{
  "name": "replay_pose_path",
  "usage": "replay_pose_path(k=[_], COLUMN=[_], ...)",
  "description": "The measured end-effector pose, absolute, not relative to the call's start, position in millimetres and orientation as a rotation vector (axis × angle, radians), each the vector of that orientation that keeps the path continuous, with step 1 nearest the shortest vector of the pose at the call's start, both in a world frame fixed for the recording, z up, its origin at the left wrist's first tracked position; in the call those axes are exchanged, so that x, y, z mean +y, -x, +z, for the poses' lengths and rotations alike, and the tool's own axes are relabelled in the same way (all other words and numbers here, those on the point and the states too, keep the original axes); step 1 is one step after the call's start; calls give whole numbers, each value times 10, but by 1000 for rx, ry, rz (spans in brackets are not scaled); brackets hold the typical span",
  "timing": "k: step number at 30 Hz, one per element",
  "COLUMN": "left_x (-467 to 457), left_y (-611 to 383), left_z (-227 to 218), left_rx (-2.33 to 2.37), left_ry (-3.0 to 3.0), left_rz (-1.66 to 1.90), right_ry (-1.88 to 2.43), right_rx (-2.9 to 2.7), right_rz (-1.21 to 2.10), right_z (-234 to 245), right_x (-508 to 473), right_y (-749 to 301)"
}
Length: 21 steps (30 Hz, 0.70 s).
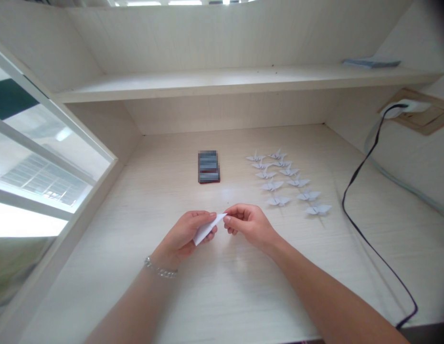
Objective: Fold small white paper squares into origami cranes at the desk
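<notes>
My left hand (182, 236) grips a folded white paper piece (207, 229), a narrow pointed shape, between thumb and fingers. My right hand (248, 225) pinches the paper's upper tip with its fingertips, and part of the paper is hidden behind those fingers. A silver chain bracelet (161, 269) circles my left wrist. Beyond my right hand, several white origami cranes (286, 181) lie in two rough rows on the desk. A dark rectangular object (208, 166), blurred too much to identify, lies flat beyond the hands.
The pale wood-grain desk (222, 286) is bounded by a window (39, 157) on the left. A black cable (365, 224) runs from a wall socket (411, 110) down the right side and off the front edge. A shelf (239, 83) spans overhead, with a flat bluish item (371, 62) on it.
</notes>
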<state>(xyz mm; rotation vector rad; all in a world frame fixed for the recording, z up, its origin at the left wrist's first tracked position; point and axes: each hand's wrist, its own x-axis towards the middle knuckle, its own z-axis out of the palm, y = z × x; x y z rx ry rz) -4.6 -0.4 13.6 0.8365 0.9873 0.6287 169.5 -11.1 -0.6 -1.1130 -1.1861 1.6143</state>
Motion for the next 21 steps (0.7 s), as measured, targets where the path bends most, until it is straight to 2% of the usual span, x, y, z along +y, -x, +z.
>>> replay_pose_path(k=[21], left_x=[7], left_y=[66], left_z=[93], left_rx=[1022], left_ry=[-831], left_rz=[588], right_ry=[1139], right_rx=[-1186], right_rz=[1607], right_z=[-29], right_x=[-98], right_y=[-1690])
